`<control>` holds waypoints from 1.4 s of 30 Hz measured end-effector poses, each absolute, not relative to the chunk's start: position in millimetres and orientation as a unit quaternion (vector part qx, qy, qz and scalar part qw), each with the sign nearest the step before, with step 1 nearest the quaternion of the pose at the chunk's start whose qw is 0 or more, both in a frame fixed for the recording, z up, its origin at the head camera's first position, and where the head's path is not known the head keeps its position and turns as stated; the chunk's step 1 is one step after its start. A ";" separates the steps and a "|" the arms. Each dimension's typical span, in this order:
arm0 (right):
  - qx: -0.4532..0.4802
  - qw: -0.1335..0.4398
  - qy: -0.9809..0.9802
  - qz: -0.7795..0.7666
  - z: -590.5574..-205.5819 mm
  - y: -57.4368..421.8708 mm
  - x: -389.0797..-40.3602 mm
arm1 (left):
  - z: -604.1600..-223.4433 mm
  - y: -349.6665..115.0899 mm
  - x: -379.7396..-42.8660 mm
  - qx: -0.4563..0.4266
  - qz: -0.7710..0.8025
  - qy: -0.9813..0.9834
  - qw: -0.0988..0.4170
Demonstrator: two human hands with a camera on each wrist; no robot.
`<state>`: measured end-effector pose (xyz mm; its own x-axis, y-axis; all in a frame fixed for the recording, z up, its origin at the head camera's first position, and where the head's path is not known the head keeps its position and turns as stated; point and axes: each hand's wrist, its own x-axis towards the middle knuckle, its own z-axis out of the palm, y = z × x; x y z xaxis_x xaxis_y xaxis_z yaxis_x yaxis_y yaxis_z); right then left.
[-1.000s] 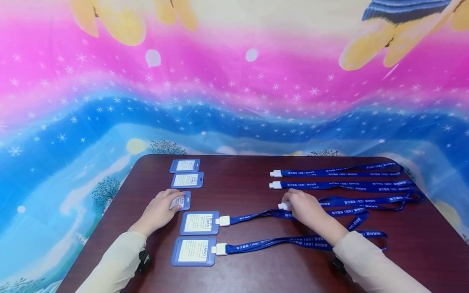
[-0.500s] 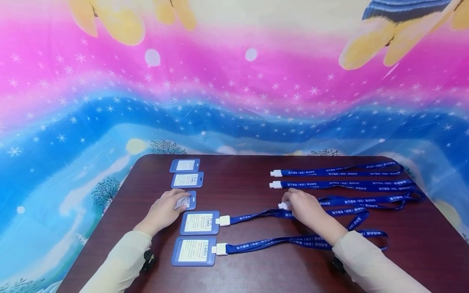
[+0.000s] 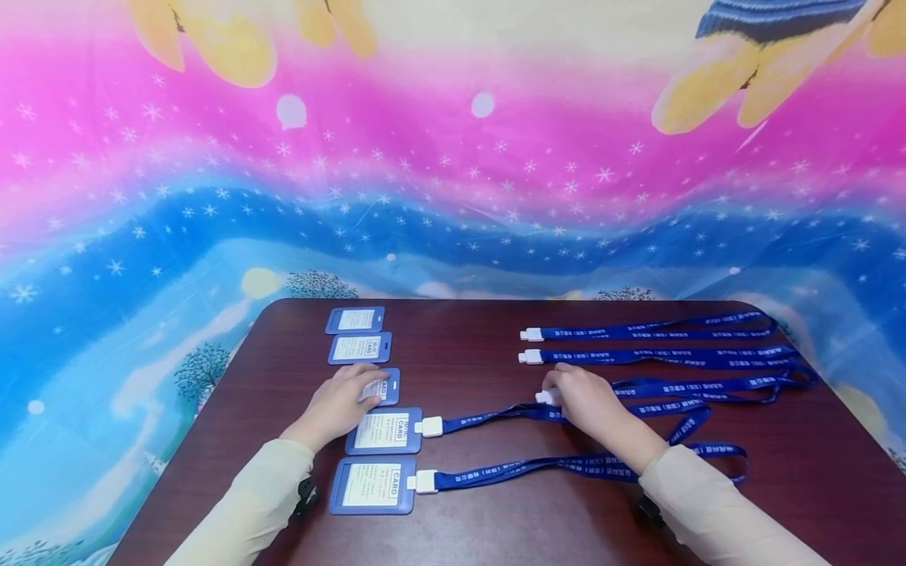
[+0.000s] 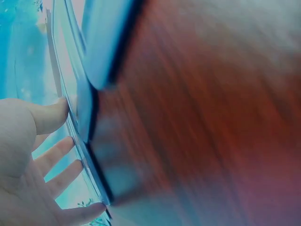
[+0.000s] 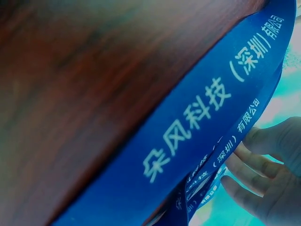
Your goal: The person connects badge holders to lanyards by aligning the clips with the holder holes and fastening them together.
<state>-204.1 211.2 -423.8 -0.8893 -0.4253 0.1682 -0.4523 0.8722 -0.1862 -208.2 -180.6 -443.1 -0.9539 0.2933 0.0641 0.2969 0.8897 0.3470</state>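
Note:
My left hand (image 3: 341,402) holds a blue badge holder (image 3: 394,387), third from the back in the left column, with thumb on its near side and fingers on its far side. In the left wrist view, the thumb and spread fingertips (image 4: 77,165) meet the holder's edge, low over the table. My right hand (image 3: 591,402) pinches the white clip (image 3: 543,397) of a blue lanyard (image 3: 708,387), its bare end facing the held holder across a gap. The right wrist view shows the printed strap (image 5: 197,113) large in front, the fingers beyond it.
Two loose badge holders (image 3: 359,347) lie behind my left hand, and two lanyards (image 3: 651,356) behind my right. Nearer, two holders (image 3: 389,431) are joined to lanyards (image 3: 524,473). The brown table (image 3: 453,534) ends at a printed backdrop (image 3: 453,196).
My left hand has slid the badge holder to the right, toward the pinched clip. My right hand stays in place on the lanyard clip.

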 end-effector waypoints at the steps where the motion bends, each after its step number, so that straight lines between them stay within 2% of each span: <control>1: 0.228 0.061 -0.966 0.110 -423.9 211.1 -204.2 | -442.6 -178.9 -208.2 -0.153 -0.180 -0.972 0.004; 26: 0.221 0.053 -0.967 0.115 -422.7 211.1 -205.3 | -437.7 -148.7 -211.9 -0.155 -0.169 -0.973 -0.021; 36: 0.231 0.008 -0.967 0.104 -416.9 207.5 -211.8 | -434.3 -143.5 -216.3 -0.151 -0.135 -0.979 -0.034; 42: 0.247 0.006 -0.966 0.082 -417.2 187.3 -216.9 | -433.0 -144.8 -218.7 -0.150 -0.132 -0.979 -0.028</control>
<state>-216.9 187.3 -417.2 -0.8778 -0.4762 0.0512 -0.4780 0.8646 -0.1548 -218.7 -144.8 -433.0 -0.9532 0.3020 -0.0160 0.2870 0.9200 0.2670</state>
